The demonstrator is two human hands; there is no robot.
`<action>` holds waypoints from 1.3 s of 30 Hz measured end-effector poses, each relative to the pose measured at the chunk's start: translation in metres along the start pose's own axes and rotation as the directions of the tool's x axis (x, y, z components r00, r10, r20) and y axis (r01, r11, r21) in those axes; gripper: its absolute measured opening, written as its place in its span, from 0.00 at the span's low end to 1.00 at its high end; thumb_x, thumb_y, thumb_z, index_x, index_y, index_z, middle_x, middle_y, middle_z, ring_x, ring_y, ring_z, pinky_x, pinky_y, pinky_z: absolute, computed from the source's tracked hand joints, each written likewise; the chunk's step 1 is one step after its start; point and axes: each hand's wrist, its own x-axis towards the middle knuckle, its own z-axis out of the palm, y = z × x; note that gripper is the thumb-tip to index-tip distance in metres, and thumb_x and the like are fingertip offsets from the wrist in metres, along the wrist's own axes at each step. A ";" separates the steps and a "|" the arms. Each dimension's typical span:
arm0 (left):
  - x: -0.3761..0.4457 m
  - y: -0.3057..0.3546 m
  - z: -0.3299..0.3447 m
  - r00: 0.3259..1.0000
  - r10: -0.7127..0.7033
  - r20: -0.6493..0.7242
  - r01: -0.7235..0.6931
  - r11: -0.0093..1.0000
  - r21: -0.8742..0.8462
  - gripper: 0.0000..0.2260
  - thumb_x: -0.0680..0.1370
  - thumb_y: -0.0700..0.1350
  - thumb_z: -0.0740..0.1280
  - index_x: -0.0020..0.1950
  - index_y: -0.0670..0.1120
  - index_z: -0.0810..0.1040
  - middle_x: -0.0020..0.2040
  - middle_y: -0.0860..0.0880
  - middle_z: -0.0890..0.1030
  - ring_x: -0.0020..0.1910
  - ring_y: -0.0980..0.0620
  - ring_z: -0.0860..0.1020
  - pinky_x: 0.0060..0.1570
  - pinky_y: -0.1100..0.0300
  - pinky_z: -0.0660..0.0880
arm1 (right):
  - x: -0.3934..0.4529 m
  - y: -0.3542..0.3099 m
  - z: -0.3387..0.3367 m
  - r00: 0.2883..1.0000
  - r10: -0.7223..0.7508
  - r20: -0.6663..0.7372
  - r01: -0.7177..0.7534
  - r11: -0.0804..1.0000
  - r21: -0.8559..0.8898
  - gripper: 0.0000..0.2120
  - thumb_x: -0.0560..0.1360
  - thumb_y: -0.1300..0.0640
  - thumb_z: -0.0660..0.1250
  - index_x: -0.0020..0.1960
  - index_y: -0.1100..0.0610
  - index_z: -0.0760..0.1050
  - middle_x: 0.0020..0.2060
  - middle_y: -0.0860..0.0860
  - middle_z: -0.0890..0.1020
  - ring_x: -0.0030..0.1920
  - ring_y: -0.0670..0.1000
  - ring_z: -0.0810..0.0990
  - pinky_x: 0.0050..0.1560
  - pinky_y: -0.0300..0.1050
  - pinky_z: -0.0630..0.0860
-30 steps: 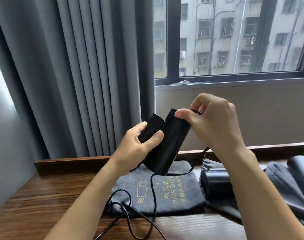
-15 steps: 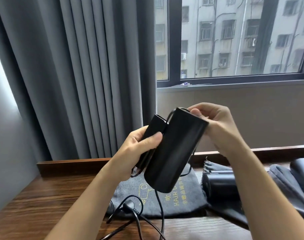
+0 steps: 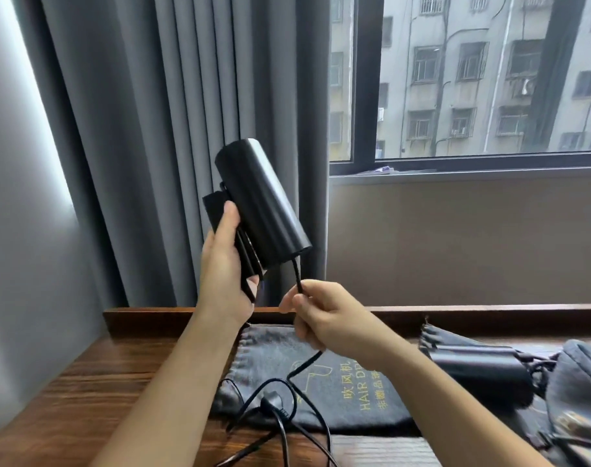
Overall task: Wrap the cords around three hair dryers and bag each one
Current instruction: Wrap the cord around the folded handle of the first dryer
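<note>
**Cord in hand, winding not yet begun**

The left hand (image 3: 225, 267) gripped the folded handle of the black hair dryer (image 3: 262, 207), held in the air above the grey bag (image 3: 307, 382) on the wooden table (image 3: 85, 399). The right hand (image 3: 327, 318) pinched the cord (image 3: 299, 281) just below the barrel. A likely snag: the slack and plug (image 3: 273, 404) (looped loosely on the bag) could tangle or drag the bag along. The barrel's long axis ran diagonally, upper end toward the curtain (image 3: 152, 129), cord end down-right.
</note>
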 end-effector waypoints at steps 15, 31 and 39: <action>0.008 0.001 -0.005 0.919 0.390 -0.051 -0.369 0.899 0.236 0.05 0.84 0.47 0.68 0.56 0.50 0.83 0.49 0.58 0.87 0.53 0.60 0.84 0.53 0.66 0.79 | -0.019 -0.027 -0.012 0.990 0.058 0.132 -0.035 0.985 -0.170 0.09 0.85 0.57 0.61 0.54 0.53 0.81 0.31 0.53 0.82 0.27 0.49 0.78 0.29 0.39 0.73; 0.022 0.006 -0.034 0.919 0.160 0.359 -0.388 0.516 0.764 0.08 0.78 0.52 0.76 0.48 0.49 0.81 0.40 0.48 0.83 0.39 0.52 0.82 0.43 0.48 0.80 | -0.043 -0.036 -0.112 0.947 -0.259 -0.190 0.138 0.862 -0.488 0.06 0.78 0.54 0.74 0.42 0.48 0.87 0.27 0.43 0.80 0.28 0.42 0.72 0.31 0.35 0.68; 0.003 -0.033 -0.010 0.849 -0.204 0.487 -0.220 0.702 0.677 0.08 0.79 0.45 0.74 0.56 0.44 0.83 0.45 0.49 0.86 0.45 0.53 0.85 0.44 0.61 0.80 | -0.034 -0.023 -0.124 0.705 -0.459 -0.541 0.072 0.805 -0.589 0.04 0.73 0.47 0.78 0.43 0.47 0.86 0.35 0.42 0.85 0.36 0.42 0.80 0.41 0.37 0.75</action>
